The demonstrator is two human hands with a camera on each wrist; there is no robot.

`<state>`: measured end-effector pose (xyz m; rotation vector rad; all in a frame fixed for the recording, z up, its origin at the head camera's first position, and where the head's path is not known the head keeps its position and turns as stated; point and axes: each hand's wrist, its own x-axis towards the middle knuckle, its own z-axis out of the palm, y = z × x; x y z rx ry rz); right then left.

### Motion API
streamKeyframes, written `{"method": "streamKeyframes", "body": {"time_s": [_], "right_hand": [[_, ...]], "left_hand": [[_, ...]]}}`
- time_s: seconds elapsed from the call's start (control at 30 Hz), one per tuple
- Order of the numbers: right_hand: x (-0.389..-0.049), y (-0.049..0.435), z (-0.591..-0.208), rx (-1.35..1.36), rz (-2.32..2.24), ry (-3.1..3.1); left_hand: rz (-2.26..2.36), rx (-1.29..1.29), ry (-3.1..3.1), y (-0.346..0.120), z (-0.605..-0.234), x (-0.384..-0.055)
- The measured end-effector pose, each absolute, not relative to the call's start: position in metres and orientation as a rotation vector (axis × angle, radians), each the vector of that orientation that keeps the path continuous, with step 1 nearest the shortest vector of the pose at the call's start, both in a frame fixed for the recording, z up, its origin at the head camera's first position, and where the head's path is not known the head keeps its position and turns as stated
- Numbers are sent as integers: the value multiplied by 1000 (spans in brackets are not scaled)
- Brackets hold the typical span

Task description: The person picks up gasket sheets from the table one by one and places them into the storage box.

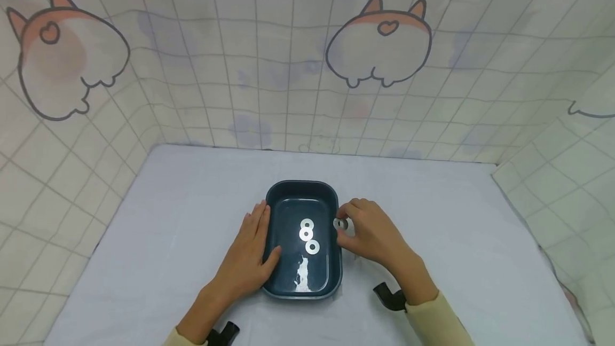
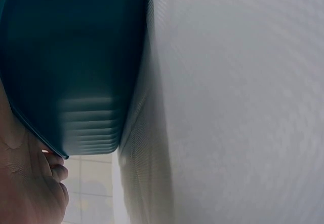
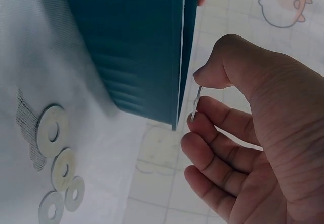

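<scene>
A dark teal rectangular tray (image 1: 285, 276) sits between the two hands. Inside it lie three flat metal washers (image 1: 312, 246), two of them overlapping. My left hand (image 1: 247, 255) rests along the tray's left rim, fingers straight and thumb reaching over the edge. With thumb and fingertips, my right hand (image 1: 377, 234) pinches one washer (image 3: 196, 102) beside the tray's right rim; the right wrist view shows it edge-on. Below that hand, several loose washers (image 3: 52, 131) lie close together on the white cloth, mostly hidden by the hand in the head view.
A white cloth (image 1: 192, 191) covers the table around the tray. Behind and at both sides hangs a grid-patterned curtain (image 1: 278, 95) with cartoon animal drawings. Black curved pieces (image 1: 390, 298) show at both wrists, next to the pale sleeves (image 1: 437, 319).
</scene>
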<state>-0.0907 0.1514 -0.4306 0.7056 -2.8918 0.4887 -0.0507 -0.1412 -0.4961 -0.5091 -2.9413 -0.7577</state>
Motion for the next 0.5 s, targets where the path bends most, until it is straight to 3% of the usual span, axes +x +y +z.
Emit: {"method": "streamKeyframes", "body": {"time_s": [0.5], "right_hand": [[-108, 147, -419, 758, 530, -2920]], "left_hand": [[-761, -511, -2936, -141, -495, -51]]}}
